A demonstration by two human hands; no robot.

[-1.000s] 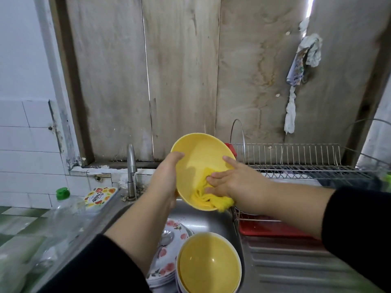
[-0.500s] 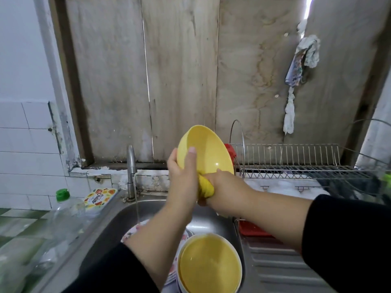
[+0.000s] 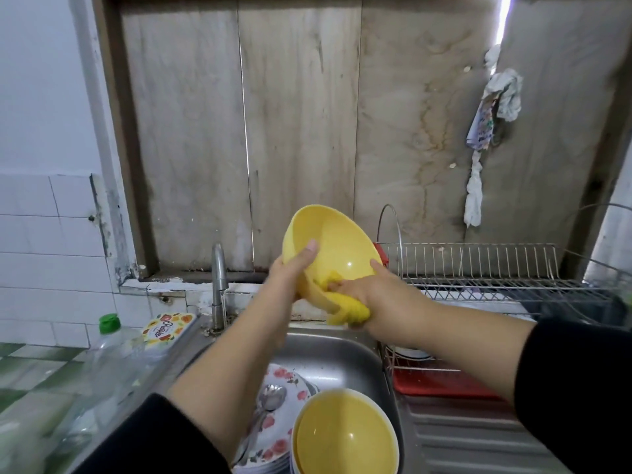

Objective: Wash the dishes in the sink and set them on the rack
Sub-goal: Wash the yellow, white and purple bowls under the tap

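— What's the room like from where you stand?
— A big stained wooden board fills the wall behind the sink, with white tiles to its left and rags hanging at its right.
— And the table?
— Steel, with the sink sunk into it and a ribbed draining part to the right. A wire rack stands behind that, over a red tray.
— In the basin?
— A second yellow bowl beside flowered plates with a spoon on them.
— The hands?
— The left hand grips a yellow bowl by its rim, tilted above the sink; the right hand clutches a yellow cloth pressed to the bowl's lower edge.
— Smaller bits?
— A tap, a green-capped bottle, a printed box.
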